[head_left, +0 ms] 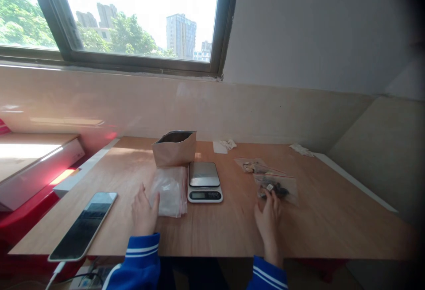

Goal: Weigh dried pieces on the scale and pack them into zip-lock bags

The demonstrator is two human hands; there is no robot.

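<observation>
My left hand (144,212) is open, thumb apart from the fingers, at the left edge of a stack of clear zip bags (168,192). My right hand (269,219) has its fingertips at the lower edge of a filled zip bag (287,183) with dark pieces and a small white label inside. Its thumb stands away from the fingers, and I see no grip on the bag. Behind that bag lies another zip bag (249,165) holding pale brown pieces. Between my hands sits a kitchen scale (204,177) with a steel plate and a small display.
An open brown paper pouch (174,150) stands behind the bag stack. A phone (84,226) with a white cable lies at the table's left. Crumpled tissue (227,145) is at the back edge, more tissue (301,149) at the back right. A window (139,62) is ahead.
</observation>
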